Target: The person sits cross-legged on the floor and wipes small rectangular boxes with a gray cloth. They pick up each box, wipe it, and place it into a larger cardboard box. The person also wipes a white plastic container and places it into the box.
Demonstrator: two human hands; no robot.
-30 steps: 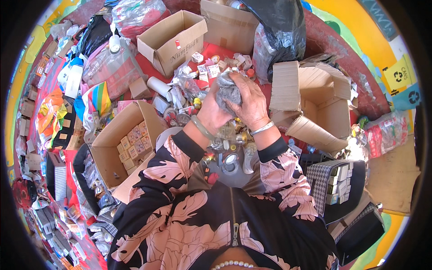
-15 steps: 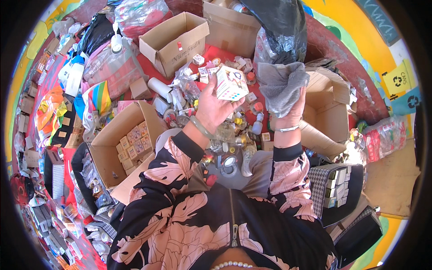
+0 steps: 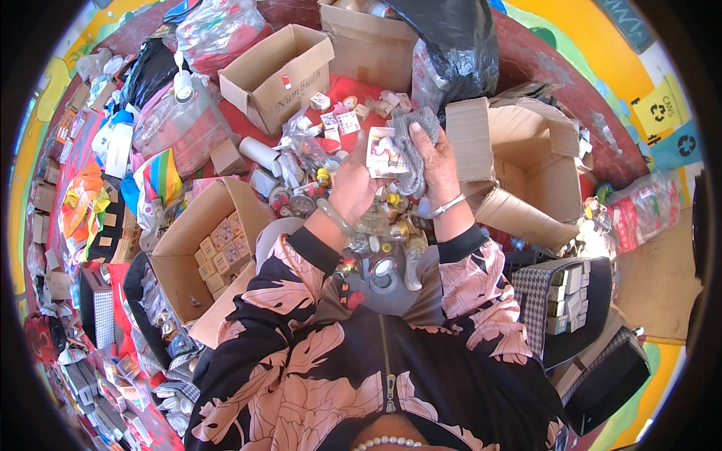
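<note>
While the left hand [image 3: 353,184] grips a small white box [image 3: 385,152], the right hand [image 3: 435,161] closes on a grey cloth [image 3: 415,143] touching the box.

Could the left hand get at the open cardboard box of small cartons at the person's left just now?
Probably not at once: the left hand grips a small white carton; otherwise the open-topped cardboard box looks unobstructed.

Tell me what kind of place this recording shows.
Probably an informal sorting or packing spot for small goods, set on a red ground cloth. Open cardboard boxes, one filled with small cartons, surround the person, whose left hand holds a small carton and right hand a grey cloth.
</note>
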